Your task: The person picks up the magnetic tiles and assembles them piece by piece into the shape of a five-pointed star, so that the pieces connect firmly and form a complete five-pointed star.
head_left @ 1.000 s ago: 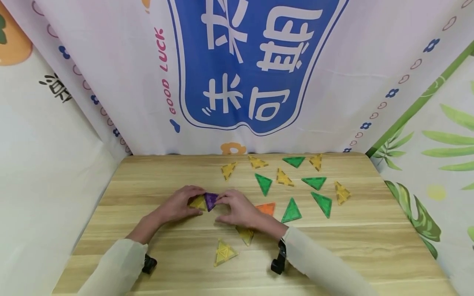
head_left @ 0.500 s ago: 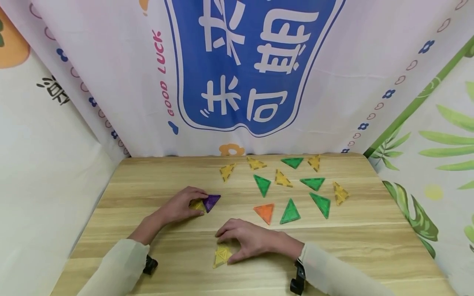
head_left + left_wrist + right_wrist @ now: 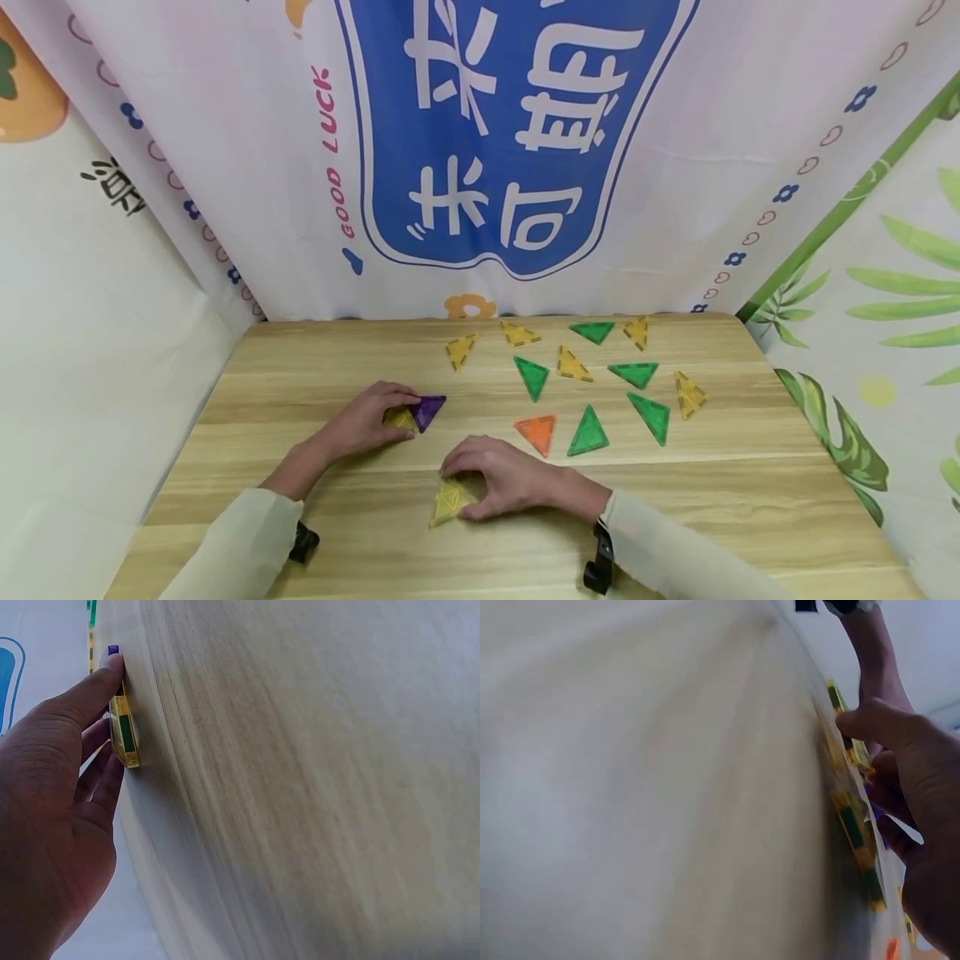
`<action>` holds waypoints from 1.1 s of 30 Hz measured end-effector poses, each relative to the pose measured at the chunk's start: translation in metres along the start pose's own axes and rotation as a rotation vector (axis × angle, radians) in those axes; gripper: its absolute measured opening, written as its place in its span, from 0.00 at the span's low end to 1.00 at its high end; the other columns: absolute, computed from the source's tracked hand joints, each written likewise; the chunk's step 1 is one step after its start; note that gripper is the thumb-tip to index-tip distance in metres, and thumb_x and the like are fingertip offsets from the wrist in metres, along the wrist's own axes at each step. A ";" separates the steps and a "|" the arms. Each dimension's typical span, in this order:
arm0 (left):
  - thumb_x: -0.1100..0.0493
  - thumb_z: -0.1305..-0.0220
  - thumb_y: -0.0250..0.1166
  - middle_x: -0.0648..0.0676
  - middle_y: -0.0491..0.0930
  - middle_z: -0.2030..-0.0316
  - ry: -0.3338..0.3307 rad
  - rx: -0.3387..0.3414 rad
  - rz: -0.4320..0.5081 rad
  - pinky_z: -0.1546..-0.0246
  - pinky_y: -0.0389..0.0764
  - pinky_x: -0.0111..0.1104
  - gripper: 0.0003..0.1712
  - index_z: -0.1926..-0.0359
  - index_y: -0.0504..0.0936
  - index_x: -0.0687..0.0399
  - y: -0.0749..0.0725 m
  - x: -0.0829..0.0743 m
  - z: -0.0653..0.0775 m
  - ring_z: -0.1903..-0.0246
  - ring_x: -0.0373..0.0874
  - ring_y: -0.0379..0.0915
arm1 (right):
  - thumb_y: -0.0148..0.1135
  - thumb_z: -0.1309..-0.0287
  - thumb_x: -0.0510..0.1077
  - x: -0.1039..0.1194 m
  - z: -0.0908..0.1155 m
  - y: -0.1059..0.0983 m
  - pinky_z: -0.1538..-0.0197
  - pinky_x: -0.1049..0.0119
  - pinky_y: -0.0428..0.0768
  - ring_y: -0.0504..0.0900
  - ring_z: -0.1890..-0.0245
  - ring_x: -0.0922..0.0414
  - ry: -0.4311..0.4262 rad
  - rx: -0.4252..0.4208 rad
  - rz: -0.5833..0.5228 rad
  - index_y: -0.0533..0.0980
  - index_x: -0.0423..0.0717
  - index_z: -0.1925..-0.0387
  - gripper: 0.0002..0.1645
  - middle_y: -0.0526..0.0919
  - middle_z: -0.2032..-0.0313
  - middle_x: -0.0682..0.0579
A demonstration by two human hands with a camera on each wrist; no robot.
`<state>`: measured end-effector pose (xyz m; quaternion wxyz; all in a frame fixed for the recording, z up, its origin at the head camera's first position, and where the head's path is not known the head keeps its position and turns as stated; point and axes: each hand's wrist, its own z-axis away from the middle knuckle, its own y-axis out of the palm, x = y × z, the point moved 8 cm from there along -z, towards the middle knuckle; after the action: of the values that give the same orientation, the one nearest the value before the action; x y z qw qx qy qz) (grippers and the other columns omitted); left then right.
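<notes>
My left hand (image 3: 369, 417) holds a yellow triangular magnetic tile (image 3: 401, 419) between thumb and fingers on the left half of the table. Edge to edge with it lies a purple triangular tile (image 3: 429, 412), and a fingertip rests at their shared corner. Nearer the front, my right hand (image 3: 506, 479) pinches another clear yellow triangular tile (image 3: 447, 500) by its edges, close over the wood. In the right wrist view, one more yellow tile (image 3: 860, 847) lies under that hand; the head view hides it behind the palm.
Several green tiles (image 3: 588, 432) and orange-yellow tiles (image 3: 574, 364) lie scattered at the back right. One orange tile (image 3: 537, 434) sits just beyond my right hand. Printed curtains (image 3: 285, 275) stand along the back and sides of the wooden table (image 3: 360, 533).
My right hand has left the purple tile, come down toward the front, and taken hold of the front yellow tile, shifting it slightly away from me. The left hand stays on its tile.
</notes>
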<state>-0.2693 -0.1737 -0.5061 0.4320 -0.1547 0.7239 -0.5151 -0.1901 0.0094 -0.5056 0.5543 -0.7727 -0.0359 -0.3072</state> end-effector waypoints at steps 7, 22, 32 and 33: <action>0.53 0.36 0.79 0.58 0.81 0.38 -0.012 0.005 0.001 0.33 0.76 0.54 0.30 0.37 0.84 0.61 0.002 0.002 0.001 0.36 0.58 0.75 | 0.81 0.44 0.49 -0.033 -0.007 -0.020 0.34 0.63 0.80 0.82 0.39 0.55 0.176 -0.160 -0.009 0.84 0.43 0.42 0.29 0.84 0.42 0.51; 0.52 0.38 0.80 0.58 0.82 0.39 -0.013 0.005 0.001 0.34 0.77 0.54 0.29 0.39 0.85 0.59 0.003 -0.001 0.002 0.37 0.57 0.76 | 0.78 0.40 0.50 -0.069 -0.037 -0.025 0.33 0.58 0.80 0.83 0.39 0.52 0.343 -0.194 0.057 0.84 0.42 0.41 0.29 0.85 0.41 0.49; 0.53 0.29 0.73 0.60 0.81 0.40 0.004 0.073 -0.026 0.39 0.81 0.52 0.25 0.37 0.84 0.61 0.001 -0.010 0.003 0.40 0.56 0.77 | 0.76 0.36 0.47 -0.061 -0.009 -0.040 0.36 0.55 0.82 0.83 0.39 0.50 0.272 -0.206 -0.002 0.84 0.39 0.41 0.25 0.85 0.41 0.46; 0.54 0.28 0.72 0.60 0.81 0.41 0.010 0.083 -0.033 0.40 0.82 0.52 0.24 0.37 0.84 0.61 0.000 -0.012 0.004 0.41 0.56 0.77 | 0.76 0.36 0.47 -0.058 -0.004 -0.041 0.35 0.54 0.82 0.82 0.39 0.50 0.265 -0.198 0.002 0.84 0.40 0.41 0.25 0.85 0.41 0.46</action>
<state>-0.2595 -0.1680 -0.5014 0.4260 -0.1461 0.7015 -0.5523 -0.2551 0.0387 -0.5003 0.4756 -0.7763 0.0690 -0.4079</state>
